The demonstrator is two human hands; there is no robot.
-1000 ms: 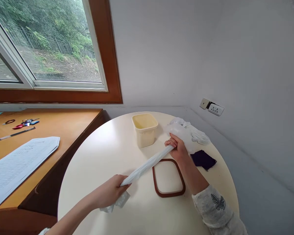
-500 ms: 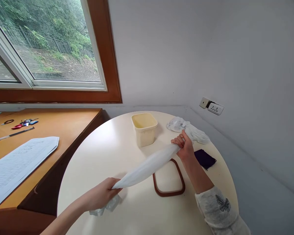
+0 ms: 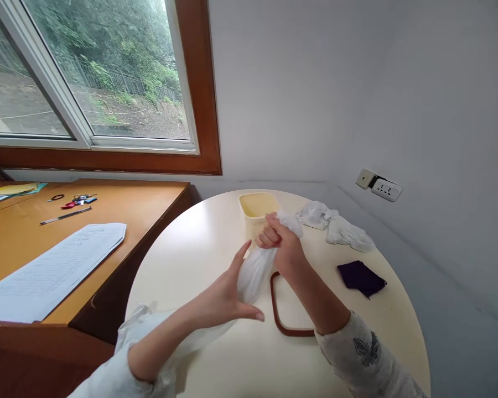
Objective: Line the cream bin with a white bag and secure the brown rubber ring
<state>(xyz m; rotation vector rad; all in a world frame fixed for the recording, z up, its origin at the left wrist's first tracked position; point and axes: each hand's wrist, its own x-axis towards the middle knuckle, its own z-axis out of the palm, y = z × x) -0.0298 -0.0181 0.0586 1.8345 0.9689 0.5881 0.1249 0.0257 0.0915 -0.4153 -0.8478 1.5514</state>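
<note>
My right hand (image 3: 280,240) is closed in a fist around a white plastic bag (image 3: 255,273), with a bunched end sticking out above it. Thumb and fingers spread apart, my left hand (image 3: 226,293) is beside the bag's hanging length. The rest of the bag trails under my left forearm toward the table's left side. Behind my right hand stands a cream plastic bin (image 3: 253,221), partly covered by that hand. A brown rounded rectangular frame (image 3: 292,331) lies flat on the table, partly hidden by my right forearm.
Other crumpled white plastic bags (image 3: 344,229) lie at the back right of the round table (image 3: 182,249). Closer in is a dark purple cloth (image 3: 361,277). On the left, a wooden desk (image 3: 149,202) holds papers (image 3: 74,265), a pen (image 3: 65,216) and keys (image 3: 81,201).
My left hand has let go of the bag's lower end, opened and moved up along it. My right hand has shifted left, in front of the bin. The view has turned left.
</note>
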